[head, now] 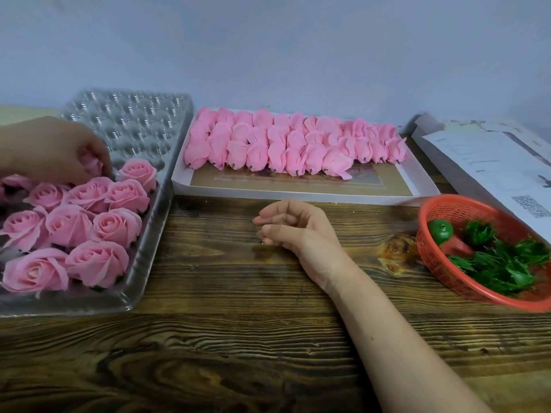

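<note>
Dark wood-grain desk (pixel 238 329), pale wall behind. Left hand (pixel 53 147), upper left of frame, fingers curled round pink layered-petal rose head (pixel 93 166) in clear plastic blister tray (pixel 134 123). Right hand (pixel 295 231) mid-frame, loosely curled, holding nothing.

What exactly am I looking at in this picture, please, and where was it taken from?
No machine here: a person works with two bare hands, and the one picture comes from a wide-angle camera worn on the head, looking down at a dark wooden table. The left hand grips one pink rose head in a clear plastic blister tray of such roses. The right hand is over the middle of the table, fingers loosely curled, apparently holding nothing. Behind it, a white cardboard tray holds rows of pink buds lying on their sides; a red plastic mesh basket holds green leafy pieces.
</note>
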### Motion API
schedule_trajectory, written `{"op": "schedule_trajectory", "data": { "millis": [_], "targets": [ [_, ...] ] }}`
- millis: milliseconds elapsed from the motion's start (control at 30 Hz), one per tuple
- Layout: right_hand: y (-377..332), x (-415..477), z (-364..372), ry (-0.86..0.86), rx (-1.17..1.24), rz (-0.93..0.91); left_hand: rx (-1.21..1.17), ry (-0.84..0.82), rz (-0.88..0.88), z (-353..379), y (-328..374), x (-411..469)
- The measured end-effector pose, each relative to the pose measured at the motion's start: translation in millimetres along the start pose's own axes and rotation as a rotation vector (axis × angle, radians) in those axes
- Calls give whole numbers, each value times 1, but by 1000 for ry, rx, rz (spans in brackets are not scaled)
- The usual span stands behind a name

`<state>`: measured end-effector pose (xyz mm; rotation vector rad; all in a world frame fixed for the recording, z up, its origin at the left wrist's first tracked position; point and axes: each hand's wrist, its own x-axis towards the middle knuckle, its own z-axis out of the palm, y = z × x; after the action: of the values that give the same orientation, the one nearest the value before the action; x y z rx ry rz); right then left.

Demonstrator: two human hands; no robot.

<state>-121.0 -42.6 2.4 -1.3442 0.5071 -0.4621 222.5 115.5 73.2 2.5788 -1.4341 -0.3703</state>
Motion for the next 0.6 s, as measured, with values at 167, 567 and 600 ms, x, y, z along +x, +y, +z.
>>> {"op": "schedule_trajectory", "data": {
  "millis": [167,567,600],
  "targets": [
    [1,0,0,-3,-25,4,109,108,111,6,3,3],
    [-2,-1,-1,-1,-25,3,231,93,83,12,-1,14],
    [-2,-1,-1,0,-24,3,238,105,91,13,-1,15]
  ]
}}
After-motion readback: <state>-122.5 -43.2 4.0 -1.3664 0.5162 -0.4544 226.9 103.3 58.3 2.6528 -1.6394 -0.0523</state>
